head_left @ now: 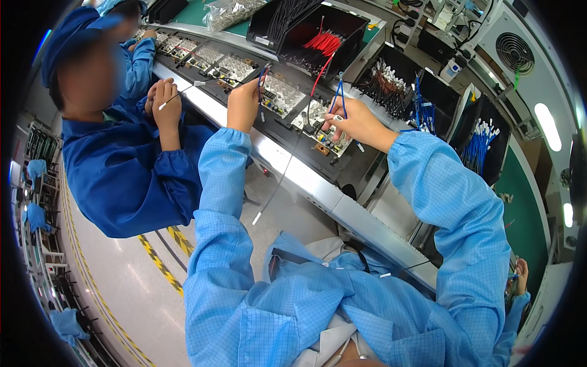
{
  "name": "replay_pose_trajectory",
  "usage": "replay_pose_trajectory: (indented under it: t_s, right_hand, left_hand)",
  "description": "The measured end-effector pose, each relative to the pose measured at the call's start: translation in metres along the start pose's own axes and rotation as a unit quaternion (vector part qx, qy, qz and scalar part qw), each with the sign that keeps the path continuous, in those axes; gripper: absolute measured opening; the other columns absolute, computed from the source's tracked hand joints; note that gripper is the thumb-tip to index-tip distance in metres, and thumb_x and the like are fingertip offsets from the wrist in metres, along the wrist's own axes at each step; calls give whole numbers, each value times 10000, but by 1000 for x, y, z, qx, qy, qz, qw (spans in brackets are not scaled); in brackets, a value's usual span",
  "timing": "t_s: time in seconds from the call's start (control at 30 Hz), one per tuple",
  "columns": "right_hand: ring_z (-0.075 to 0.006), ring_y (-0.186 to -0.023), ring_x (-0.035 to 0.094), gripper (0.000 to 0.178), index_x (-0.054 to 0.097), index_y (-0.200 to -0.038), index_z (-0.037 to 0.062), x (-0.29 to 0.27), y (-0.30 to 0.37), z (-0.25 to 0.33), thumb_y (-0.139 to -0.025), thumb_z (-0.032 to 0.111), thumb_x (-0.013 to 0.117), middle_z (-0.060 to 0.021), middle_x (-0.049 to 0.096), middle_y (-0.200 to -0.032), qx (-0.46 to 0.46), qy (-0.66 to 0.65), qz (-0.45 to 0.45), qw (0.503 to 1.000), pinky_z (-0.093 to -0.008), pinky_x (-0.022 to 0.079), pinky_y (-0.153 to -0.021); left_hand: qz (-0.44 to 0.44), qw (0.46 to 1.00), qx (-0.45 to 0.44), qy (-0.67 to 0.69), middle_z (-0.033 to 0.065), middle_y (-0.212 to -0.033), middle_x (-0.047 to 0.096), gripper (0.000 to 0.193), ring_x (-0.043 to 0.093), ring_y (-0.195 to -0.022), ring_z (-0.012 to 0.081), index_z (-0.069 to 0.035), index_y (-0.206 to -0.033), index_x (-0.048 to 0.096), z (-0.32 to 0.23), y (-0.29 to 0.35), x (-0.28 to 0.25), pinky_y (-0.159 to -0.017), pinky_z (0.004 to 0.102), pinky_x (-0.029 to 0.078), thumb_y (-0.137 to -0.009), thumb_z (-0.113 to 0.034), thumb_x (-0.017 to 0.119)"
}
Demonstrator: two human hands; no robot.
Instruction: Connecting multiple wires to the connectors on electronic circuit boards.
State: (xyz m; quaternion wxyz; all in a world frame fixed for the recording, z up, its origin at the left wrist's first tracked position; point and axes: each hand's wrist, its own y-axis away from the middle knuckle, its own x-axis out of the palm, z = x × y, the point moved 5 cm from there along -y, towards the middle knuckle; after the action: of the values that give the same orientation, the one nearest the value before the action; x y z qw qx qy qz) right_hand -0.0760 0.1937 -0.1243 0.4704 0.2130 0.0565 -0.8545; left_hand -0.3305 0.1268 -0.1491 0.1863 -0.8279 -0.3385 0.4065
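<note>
My left hand (243, 105) is closed, its fingertips pinching a dark blue wire above one of the circuit boards (282, 92) on the line. A looped blue wire (340, 92) sticks up from the pinched fingers of my right hand (359, 124). That hand hovers over the nearer circuit board (317, 117), which carries pale blocks and small parts. A red wire (321, 74) rises from this board between my hands. Below the boards a thin dark wire (282, 177) with a white end hangs over the metal rail (269, 150). The lower wire ends at my fingers are too small to make out.
Black bins hold red wires (323, 43), brown wires (386, 82) and blue wires (480, 144) beyond the line. More boards (229, 67) run away to the left. A co-worker in dark blue (131, 171) sits close on my left, hands near the rail.
</note>
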Motion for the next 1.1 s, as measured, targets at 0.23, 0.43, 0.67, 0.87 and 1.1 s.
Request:
replay_pose_trajectory:
  t_s: [0.23,0.43,0.67,0.87,1.1]
  right_hand:
    - [-101,-585,644,131,524,-920,31,0,0,0,-919,156,564,-57,693,-829,0,3,0,1000,-214,450,-439]
    - [-98,-579,640,135,523,-921,30,0,4,0,-918,160,563,-58,693,-833,4,3,-2,1000,-214,446,-433]
    - [-93,-584,640,141,522,-929,30,1,6,-1,-921,166,558,-59,694,-839,9,0,4,1000,-209,445,-435]
    - [-93,-586,642,142,522,-932,25,-1,7,1,-921,162,558,-63,695,-840,17,6,3,1000,-207,450,-448]
    - [-128,-642,659,147,515,-988,29,5,6,-7,-913,147,562,-96,671,-884,39,-73,17,996,-215,489,-501]
  left_hand:
    - [5,1000,22,-21,208,-782,622,222,608,-718,385,-95,-1054,664,-6,0,-4,-627,434,466,-855,-79,569]
    - [9,1000,18,-10,205,-812,632,235,613,-738,381,-84,-1064,657,-11,2,-4,-634,429,471,-852,-57,560]
    - [48,998,16,-47,139,-819,698,309,690,-717,236,-72,-1111,653,-10,4,-4,-632,320,517,-850,10,510]
    - [23,999,21,-13,173,-767,644,234,631,-708,349,-85,-1059,660,-16,5,-2,-626,408,480,-856,-54,548]
    - [45,999,14,-9,167,-772,644,230,633,-703,341,-80,-1056,660,-16,-2,8,-617,407,478,-865,-58,533]
